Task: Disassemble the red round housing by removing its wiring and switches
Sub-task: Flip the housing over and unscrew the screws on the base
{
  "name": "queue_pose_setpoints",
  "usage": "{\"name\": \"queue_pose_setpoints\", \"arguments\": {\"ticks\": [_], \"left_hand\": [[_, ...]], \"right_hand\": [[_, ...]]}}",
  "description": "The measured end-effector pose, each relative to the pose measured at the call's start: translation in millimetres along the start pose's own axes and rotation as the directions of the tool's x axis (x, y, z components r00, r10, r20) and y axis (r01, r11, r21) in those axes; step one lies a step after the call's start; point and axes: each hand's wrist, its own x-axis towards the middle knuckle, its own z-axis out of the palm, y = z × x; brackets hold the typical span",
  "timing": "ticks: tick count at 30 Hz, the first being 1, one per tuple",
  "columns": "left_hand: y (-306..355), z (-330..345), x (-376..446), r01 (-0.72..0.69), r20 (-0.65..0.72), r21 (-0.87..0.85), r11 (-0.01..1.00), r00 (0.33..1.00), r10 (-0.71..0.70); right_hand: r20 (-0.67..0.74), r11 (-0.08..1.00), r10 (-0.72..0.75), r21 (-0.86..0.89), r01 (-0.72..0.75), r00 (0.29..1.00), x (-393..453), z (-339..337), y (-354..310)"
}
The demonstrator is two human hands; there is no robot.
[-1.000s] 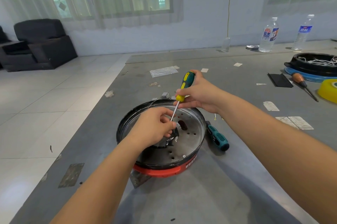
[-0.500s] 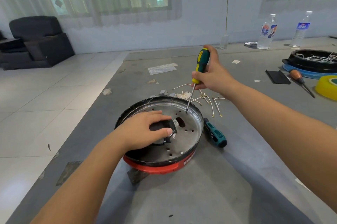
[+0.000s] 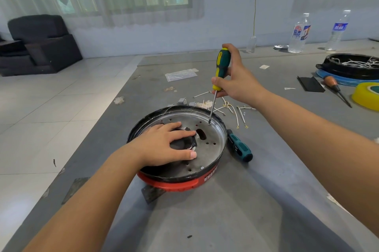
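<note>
The red round housing (image 3: 176,184) lies on the grey table with its black rim and perforated metal plate (image 3: 213,140) facing up. My left hand (image 3: 164,145) rests flat on the plate over a black part (image 3: 182,145) at its centre, fingers spread. My right hand (image 3: 235,81) grips a green and yellow screwdriver (image 3: 221,69) nearly upright. Its tip sits on a screw at the plate's far right edge. Loose removed wires (image 3: 235,110) and small grey switches (image 3: 181,101) lie just behind the housing.
A second teal screwdriver (image 3: 240,147) lies right of the housing. At the far right are a black housing on a blue base (image 3: 352,67) with white wires, an orange-handled tool (image 3: 334,85), yellow tape (image 3: 367,93), a black plate (image 3: 310,84) and two water bottles (image 3: 299,34). The table's left edge is near.
My right hand lifted the screwdriver from the centre part and set its tip on a screw at the plate's far right edge. My left hand flattened over the black centre part.
</note>
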Motion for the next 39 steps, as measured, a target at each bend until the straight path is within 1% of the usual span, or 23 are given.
{"name": "queue_pose_setpoints", "arguments": {"ticks": [5, 7, 9, 12, 14, 16, 18, 19, 20, 21, 23, 26, 29, 30, 32, 34, 35, 37, 38, 39], "left_hand": [[1.7, -1.2, 2.2, 0.006, 0.013, -0.003, 1.000, 1.000, -0.006], [3.1, -2.9, 2.8, 0.014, 0.011, -0.012, 1.000, 1.000, -0.014], [8.1, -4.6, 4.7, 0.022, -0.028, -0.017, 1.000, 0.999, -0.023], [22.6, -7.4, 13.8, 0.038, -0.128, 0.004, 0.999, 0.991, -0.037], [31.7, -7.5, 22.3, 0.055, -0.147, -0.016, 0.998, 0.988, -0.057], [36.8, -4.4, 28.9, 0.068, -0.102, -0.027, 0.997, 0.992, -0.070], [36.9, 1.0, 31.6, 0.088, -0.057, -0.014, 0.996, 0.994, -0.089], [35.9, 3.6, 32.0, 0.096, -0.047, -0.007, 0.995, 0.994, -0.096], [34.5, 5.9, 32.5, 0.100, -0.043, -0.002, 0.995, 0.994, -0.100], [33.3, 7.7, 33.2, 0.100, -0.040, 0.006, 0.995, 0.994, -0.099], [32.1, 10.1, 34.4, 0.101, -0.039, 0.023, 0.995, 0.994, -0.100], [31.1, 10.7, 34.2, 0.104, -0.043, 0.038, 0.994, 0.994, -0.102], [31.0, 11.0, 34.1, 0.104, -0.043, 0.038, 0.994, 0.994, -0.103], [31.1, 11.2, 34.4, 0.106, -0.045, 0.036, 0.994, 0.994, -0.104], [31.1, 12.0, 34.6, 0.109, -0.049, 0.037, 0.993, 0.993, -0.107], [31.0, 12.5, 35.1, 0.110, -0.048, 0.039, 0.993, 0.993, -0.108], [31.1, 12.8, 35.1, 0.109, -0.049, 0.038, 0.993, 0.993, -0.107], [30.6, 12.9, 34.9, 0.109, -0.055, 0.037, 0.993, 0.993, -0.107], [30.4, 12.8, 34.8, 0.108, -0.055, 0.037, 0.993, 0.993, -0.106], [30.3, 12.6, 34.7, 0.107, -0.055, 0.037, 0.994, 0.993, -0.105]], "right_hand": [[0.044, 0.992, -0.121, -0.029, 0.123, 0.992, -6.9, -2.9, -7.5], [0.059, 0.984, -0.159, -0.066, 0.163, 0.985, -9.9, -4.9, -14.9], [0.052, 0.964, -0.194, -0.177, 0.200, 0.980, -11.4, -6.0, -24.0], [0.046, 0.897, -0.252, -0.363, 0.251, 0.967, -8.3, -6.3, -35.6], [0.046, 0.811, -0.280, -0.524, 0.261, 0.959, -2.8, -7.0, -42.3], [0.025, 0.667, -0.307, -0.707, 0.234, 0.951, 4.1, -8.8, -48.3], [0.014, 0.531, -0.337, -0.823, 0.203, 0.941, 10.8, -9.8, -56.0], [0.025, 0.487, -0.336, -0.851, 0.196, 0.942, 13.7, -9.8, -59.9], [0.043, 0.467, -0.320, -0.862, 0.197, 0.947, 16.7, -9.4, -62.9], [0.066, 0.473, -0.292, -0.857, 0.204, 0.954, 19.8, -8.8, -64.9], [0.133, 0.523, -0.237, -0.817, 0.242, 0.962, 26.8, -9.0, -67.4], [0.267, 0.579, -0.171, -0.751, 0.316, 0.948, 35.0, -16.2, -71.5], [0.359, 0.682, -0.056, -0.667, 0.298, 0.932, 38.6, -26.3, -76.8], [0.384, 0.704, -0.034, -0.646, 0.295, 0.923, 38.6, -28.0, -79.1], [0.419, 0.712, -0.033, -0.627, 0.316, 0.907, 39.2, -28.2, -82.8], [0.406, 0.683, -0.043, -0.655, 0.323, 0.913, 41.5, -27.2, -84.1], [0.376, 0.638, -0.053, -0.700, 0.321, 0.925, 42.7, -26.9, -83.7], [0.289, 0.466, -0.109, -0.830, 0.306, 0.951, 44.8, -25.6, -82.4], [0.263, 0.401, -0.135, -0.867, 0.296, 0.955, 45.7, -24.5, -81.2], [0.267, 0.390, -0.149, -0.869, 0.305, 0.952, 46.4, -23.3, -80.0]]}}
